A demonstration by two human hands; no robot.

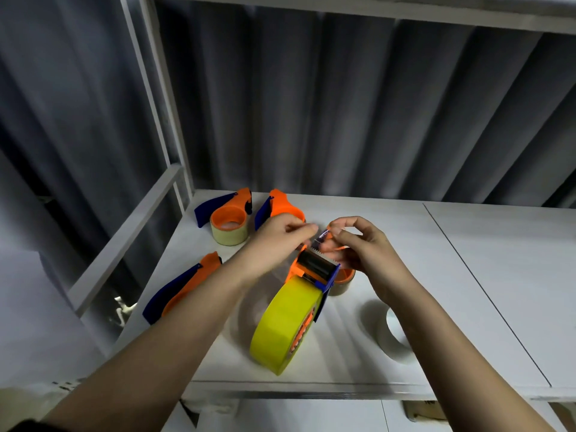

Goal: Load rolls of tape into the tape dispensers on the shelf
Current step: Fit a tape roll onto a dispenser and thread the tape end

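Orange-and-blue plastic tape dispenser (314,271) with yellow tape roll (285,325) upright mid-shelf, long axis away from viewer. Left hand (277,235) and right hand (358,244) both at its far serrated end, equally near, pinching clear tape end (322,236).

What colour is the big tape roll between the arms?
Bright yellow, seen in the head view.

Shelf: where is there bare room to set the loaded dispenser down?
The right panel of the shelf, past the seam, is bare. Crowded: dispensers at back left and front left, white roll near the right forearm, both hands mid-shelf.
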